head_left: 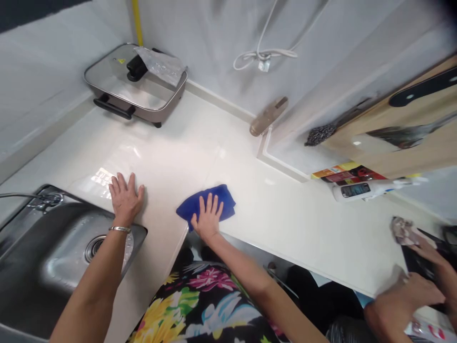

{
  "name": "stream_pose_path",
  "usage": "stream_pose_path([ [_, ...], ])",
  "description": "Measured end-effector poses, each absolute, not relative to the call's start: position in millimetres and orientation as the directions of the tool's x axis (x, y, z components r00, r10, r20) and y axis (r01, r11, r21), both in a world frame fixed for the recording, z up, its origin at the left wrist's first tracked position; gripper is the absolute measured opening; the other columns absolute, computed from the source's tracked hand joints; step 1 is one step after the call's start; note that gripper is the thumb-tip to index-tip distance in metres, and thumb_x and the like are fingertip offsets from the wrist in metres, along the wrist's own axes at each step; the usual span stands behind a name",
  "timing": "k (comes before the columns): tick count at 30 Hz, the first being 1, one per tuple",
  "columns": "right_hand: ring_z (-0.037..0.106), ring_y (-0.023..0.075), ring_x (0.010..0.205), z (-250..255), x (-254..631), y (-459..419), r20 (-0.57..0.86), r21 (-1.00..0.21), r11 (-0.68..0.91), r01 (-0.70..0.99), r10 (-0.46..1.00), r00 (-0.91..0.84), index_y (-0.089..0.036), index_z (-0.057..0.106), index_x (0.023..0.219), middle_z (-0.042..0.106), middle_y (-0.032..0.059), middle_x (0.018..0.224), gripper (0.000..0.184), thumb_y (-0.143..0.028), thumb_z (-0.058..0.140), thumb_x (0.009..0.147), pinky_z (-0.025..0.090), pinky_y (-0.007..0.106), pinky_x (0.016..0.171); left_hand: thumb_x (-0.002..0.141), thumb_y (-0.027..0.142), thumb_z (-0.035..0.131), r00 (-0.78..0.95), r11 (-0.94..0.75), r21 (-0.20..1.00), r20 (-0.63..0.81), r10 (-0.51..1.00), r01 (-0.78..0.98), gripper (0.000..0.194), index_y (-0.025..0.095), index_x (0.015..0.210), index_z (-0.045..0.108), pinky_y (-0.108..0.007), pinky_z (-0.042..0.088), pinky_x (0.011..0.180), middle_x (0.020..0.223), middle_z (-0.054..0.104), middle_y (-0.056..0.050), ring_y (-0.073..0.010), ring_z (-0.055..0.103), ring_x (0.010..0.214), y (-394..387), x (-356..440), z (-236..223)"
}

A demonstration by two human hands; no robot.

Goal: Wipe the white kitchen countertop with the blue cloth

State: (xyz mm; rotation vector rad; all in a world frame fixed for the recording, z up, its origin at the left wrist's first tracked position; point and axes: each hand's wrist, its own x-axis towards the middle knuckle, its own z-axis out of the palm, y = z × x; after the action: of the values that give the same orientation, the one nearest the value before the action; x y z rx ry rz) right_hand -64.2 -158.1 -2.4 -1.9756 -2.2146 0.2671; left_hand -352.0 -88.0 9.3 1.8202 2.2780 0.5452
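My right hand (207, 218) lies flat, fingers spread, on a folded blue cloth (224, 197) near the front edge of the white countertop (278, 209). Pressed flat on the same countertop, my left hand (124, 200) rests with fingers apart just behind the steel sink (43, 257); a metal bangle circles its wrist. Neither hand grips anything.
An electric skillet (137, 85) with a glass lid stands in the back left corner. A faucet (39, 197) sits at the sink's left. A white cable (264, 53) hangs on the wall. Another person's hands (417, 281) hold a grey rag at the right. A spray bottle (371, 188) lies far right.
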Motion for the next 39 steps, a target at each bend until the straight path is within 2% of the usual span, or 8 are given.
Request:
stream_pose_path([
  [7, -0.004, 0.044, 0.153, -6, -47, -159, 0.057, -0.237, 0.226, 0.945, 0.974, -0.219, -0.014, 0.025, 0.158, 0.008, 0.022, 0.167, 0.082, -0.044, 0.058, 0.089, 0.004, 0.071, 0.119, 0.103, 0.045, 0.036, -0.206, 0.13, 0.37, 0.171, 0.964, 0.92, 0.062, 0.011, 0.154, 0.039, -0.06, 0.011, 0.123, 0.166, 0.014, -0.025, -0.0396, 0.007, 0.155, -86, -353, 10],
  [11, 0.001, 0.0411, 0.154, -7, 4, -182, 0.046, -0.197, 0.291, 0.936, 0.957, -0.288, -0.016, 0.033, 0.155, 0.014, 0.0194, 0.167, 0.079, -0.043, 0.06, 0.087, 0.006, 0.068, 0.121, 0.103, 0.047, 0.035, -0.199, 0.11, 0.372, 0.21, 0.957, 0.922, 0.062, 0.012, 0.153, 0.041, -0.061, 0.013, 0.122, 0.166, 0.018, -0.024, -0.0388, 0.01, 0.155, -86, -350, 12],
  [15, 0.008, 0.0388, 0.154, -9, 78, -219, 0.047, -0.131, 0.25, 0.959, 0.968, -0.246, -0.017, 0.039, 0.152, 0.022, 0.017, 0.165, 0.076, -0.039, 0.061, 0.083, 0.011, 0.066, 0.122, 0.102, 0.048, 0.035, -0.21, 0.118, 0.375, 0.216, 0.953, 0.92, 0.062, 0.013, 0.153, 0.042, -0.061, 0.015, 0.122, 0.166, 0.02, -0.021, -0.0382, 0.013, 0.155, -86, -346, 16],
  [22, 0.012, 0.0362, 0.154, -13, 207, -295, -0.012, 0.032, 0.002, 0.999, 1.0, -0.002, -0.015, 0.042, 0.149, 0.027, 0.0168, 0.163, 0.069, -0.036, 0.051, 0.083, 0.019, 0.064, 0.121, 0.1, 0.048, 0.034, -0.191, 0.098, 0.36, 0.234, 0.953, 0.928, 0.064, 0.014, 0.153, 0.041, -0.063, 0.017, 0.12, 0.166, 0.021, -0.019, -0.0392, 0.015, 0.154, -84, -344, 18],
  [26, 0.014, 0.0328, 0.154, -17, 265, -338, 0.06, 0.077, -0.149, 0.986, 0.988, 0.145, -0.014, 0.039, 0.148, 0.027, 0.0166, 0.163, 0.065, -0.033, 0.047, 0.087, 0.023, 0.061, 0.122, 0.099, 0.048, 0.034, -0.201, 0.106, 0.358, 0.24, 0.95, 0.928, 0.064, 0.015, 0.154, 0.041, -0.062, 0.016, 0.12, 0.167, 0.021, -0.018, -0.0388, 0.016, 0.154, -84, -342, 18],
  [29, 0.014, 0.0293, 0.154, -20, 293, -358, 0.087, 0.013, -0.202, 0.979, 0.976, 0.2, -0.016, 0.036, 0.15, 0.027, 0.0137, 0.163, 0.063, -0.033, 0.04, 0.09, 0.022, 0.058, 0.123, 0.099, 0.046, 0.034, -0.226, 0.148, 0.331, 0.212, 0.951, 0.932, 0.064, 0.014, 0.153, 0.041, -0.062, 0.017, 0.12, 0.166, 0.022, -0.02, -0.0386, 0.016, 0.154, -84, -339, 20],
  [34, 0.018, 0.0282, 0.154, -29, 299, -357, 0.036, -0.158, -0.347, 0.924, 0.933, 0.357, -0.02, 0.037, 0.151, 0.033, 0.0108, 0.161, 0.062, -0.037, 0.025, 0.093, 0.021, 0.06, 0.123, 0.099, 0.046, 0.033, -0.253, 0.178, 0.333, 0.199, 0.947, 0.926, 0.064, 0.01, 0.152, 0.043, -0.06, 0.017, 0.121, 0.165, 0.023, -0.024, -0.0385, 0.015, 0.154, -83, -334, 27],
  [39, 0.017, 0.0351, 0.153, -41, 275, -307, 0.052, -0.138, -0.545, 0.827, 0.83, 0.555, -0.017, 0.035, 0.153, 0.028, 0.0155, 0.163, 0.067, -0.045, 0.021, 0.093, 0.02, 0.066, 0.12, 0.1, 0.042, 0.033, -0.339, 0.284, 0.319, 0.13, 0.932, 0.904, 0.058, 0.015, 0.148, 0.047, -0.066, 0.011, 0.12, 0.166, 0.015, -0.024, -0.0394, 0.008, 0.155, -93, -331, 35],
])
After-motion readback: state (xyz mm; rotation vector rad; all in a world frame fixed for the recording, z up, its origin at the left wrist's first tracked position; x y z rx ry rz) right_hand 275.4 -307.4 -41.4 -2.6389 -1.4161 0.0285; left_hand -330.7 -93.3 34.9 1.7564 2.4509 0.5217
